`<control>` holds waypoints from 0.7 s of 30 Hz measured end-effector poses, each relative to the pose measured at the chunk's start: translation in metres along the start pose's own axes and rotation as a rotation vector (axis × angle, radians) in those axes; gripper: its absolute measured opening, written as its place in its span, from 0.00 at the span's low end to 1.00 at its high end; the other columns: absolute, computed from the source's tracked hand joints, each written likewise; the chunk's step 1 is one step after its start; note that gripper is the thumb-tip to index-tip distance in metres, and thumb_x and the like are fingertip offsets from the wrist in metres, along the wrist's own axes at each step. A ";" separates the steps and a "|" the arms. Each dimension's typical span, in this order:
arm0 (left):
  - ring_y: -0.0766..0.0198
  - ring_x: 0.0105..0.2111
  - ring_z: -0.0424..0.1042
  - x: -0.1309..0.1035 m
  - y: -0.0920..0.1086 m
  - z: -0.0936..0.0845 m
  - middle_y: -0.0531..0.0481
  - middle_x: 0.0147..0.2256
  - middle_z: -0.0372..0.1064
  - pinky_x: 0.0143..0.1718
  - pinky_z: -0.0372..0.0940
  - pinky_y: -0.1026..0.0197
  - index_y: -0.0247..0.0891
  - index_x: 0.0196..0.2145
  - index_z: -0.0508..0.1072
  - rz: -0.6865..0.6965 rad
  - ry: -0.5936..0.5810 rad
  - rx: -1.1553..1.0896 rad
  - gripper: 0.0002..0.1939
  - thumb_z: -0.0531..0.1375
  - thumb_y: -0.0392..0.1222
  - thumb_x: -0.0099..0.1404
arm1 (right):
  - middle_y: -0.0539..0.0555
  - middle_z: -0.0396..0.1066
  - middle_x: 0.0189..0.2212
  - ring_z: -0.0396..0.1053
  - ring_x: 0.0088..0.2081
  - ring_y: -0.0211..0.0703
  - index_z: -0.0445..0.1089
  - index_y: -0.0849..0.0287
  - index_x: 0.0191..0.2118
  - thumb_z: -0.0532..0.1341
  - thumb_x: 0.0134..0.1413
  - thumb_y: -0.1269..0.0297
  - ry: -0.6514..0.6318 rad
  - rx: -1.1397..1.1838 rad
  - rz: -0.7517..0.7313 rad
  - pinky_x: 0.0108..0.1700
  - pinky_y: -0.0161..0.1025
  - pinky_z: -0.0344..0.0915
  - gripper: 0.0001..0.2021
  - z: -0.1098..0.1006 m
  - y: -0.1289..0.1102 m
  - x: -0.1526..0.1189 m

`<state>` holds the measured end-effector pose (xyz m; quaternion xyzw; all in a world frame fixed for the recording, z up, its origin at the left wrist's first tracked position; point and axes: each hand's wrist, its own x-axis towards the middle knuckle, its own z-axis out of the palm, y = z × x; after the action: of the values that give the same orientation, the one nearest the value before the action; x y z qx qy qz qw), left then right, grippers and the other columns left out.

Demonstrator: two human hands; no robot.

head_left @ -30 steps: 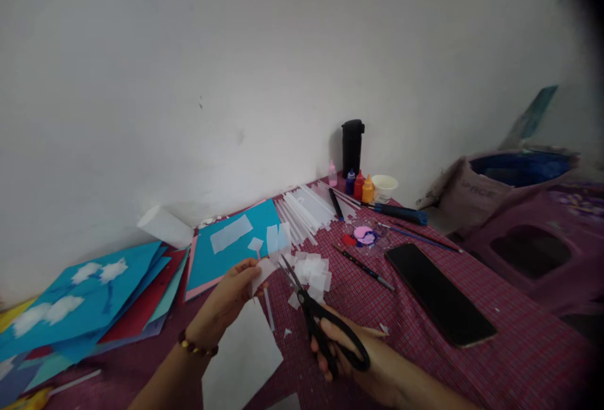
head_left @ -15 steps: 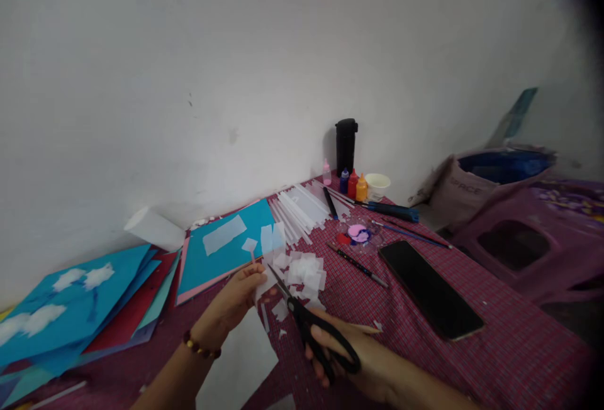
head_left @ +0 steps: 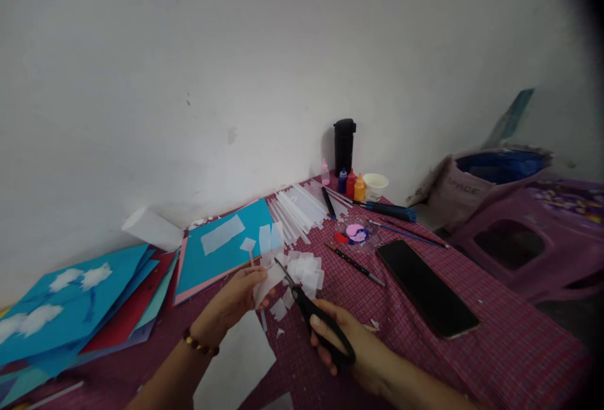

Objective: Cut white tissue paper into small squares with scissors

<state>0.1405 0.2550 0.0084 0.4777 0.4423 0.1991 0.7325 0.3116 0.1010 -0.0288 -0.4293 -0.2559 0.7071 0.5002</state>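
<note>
Gripping scissors [head_left: 306, 307] that have just swung closed, the right hand [head_left: 358, 337] seems to have finished a snip at the white paper [head_left: 270, 282] the left hand [head_left: 236, 297] pinches

table [head_left: 523, 347] has a red check cloth [head_left: 495, 328] on it, w/ phone [head_left: 427, 287] on the rt, brush [head_left: 355, 263] nearby, paint bottles [head_left: 350, 184], cup [head_left: 375, 187] & flask [head_left: 344, 147] at the back, strips [head_left: 295, 212] + paper scraps [head_left: 306, 271] mid, sheet [head_left: 238, 356] nearer, card pile [head_left: 113, 278] far L tbh
</note>
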 end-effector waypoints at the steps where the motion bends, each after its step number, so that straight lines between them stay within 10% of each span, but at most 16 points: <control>1: 0.68 0.16 0.65 -0.002 0.001 -0.002 0.51 0.20 0.70 0.17 0.56 0.67 0.36 0.26 0.70 -0.017 0.022 0.005 0.12 0.68 0.44 0.50 | 0.44 0.62 0.23 0.57 0.16 0.28 0.63 0.60 0.41 0.66 0.39 0.39 0.000 0.019 0.009 0.16 0.28 0.54 0.31 -0.001 0.001 0.000; 21: 0.70 0.17 0.64 0.012 0.010 0.016 0.52 0.19 0.69 0.20 0.57 0.67 0.32 0.22 0.74 0.058 0.080 -0.015 0.11 0.71 0.40 0.44 | 0.47 0.65 0.27 0.62 0.22 0.31 0.63 0.59 0.48 0.67 0.39 0.40 -0.044 0.064 0.043 0.23 0.31 0.57 0.34 -0.003 0.000 -0.001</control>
<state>0.1613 0.2595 0.0142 0.4766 0.4556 0.2424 0.7117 0.3145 0.0995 -0.0305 -0.4029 -0.2349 0.7346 0.4928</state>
